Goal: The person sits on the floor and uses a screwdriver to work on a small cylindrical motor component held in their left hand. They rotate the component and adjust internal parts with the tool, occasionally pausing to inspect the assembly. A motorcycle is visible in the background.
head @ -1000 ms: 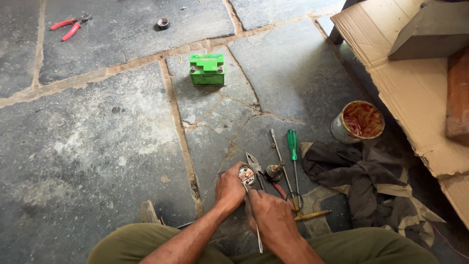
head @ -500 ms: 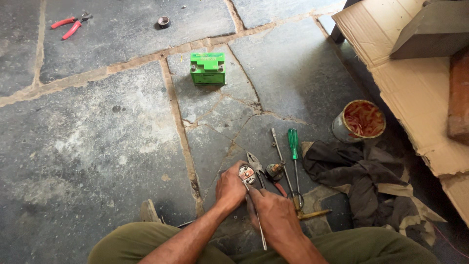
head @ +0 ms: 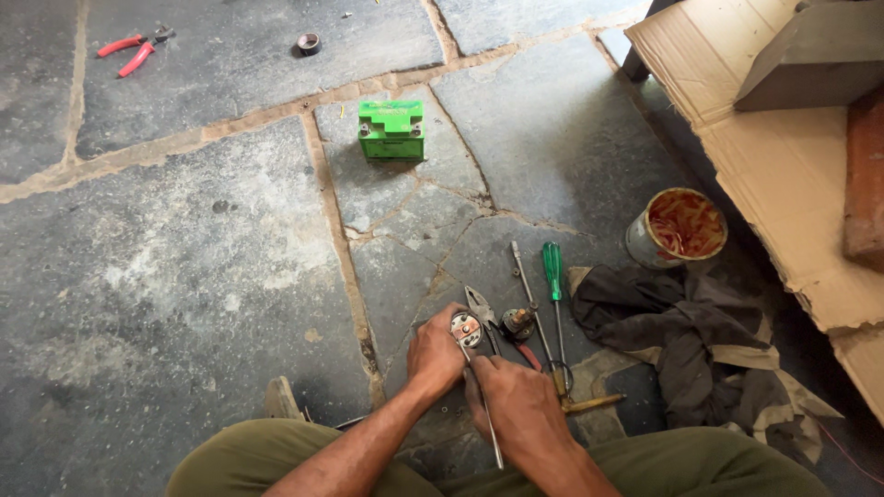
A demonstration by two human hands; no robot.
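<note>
As before, hands (head: 479,377) gripping round part (head: 466,329)

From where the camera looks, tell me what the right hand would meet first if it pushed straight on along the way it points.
The right hand points up and left along its thin metal tool. It would first meet the small round metal part held by the left hand, though depth is hard to judge.
</note>
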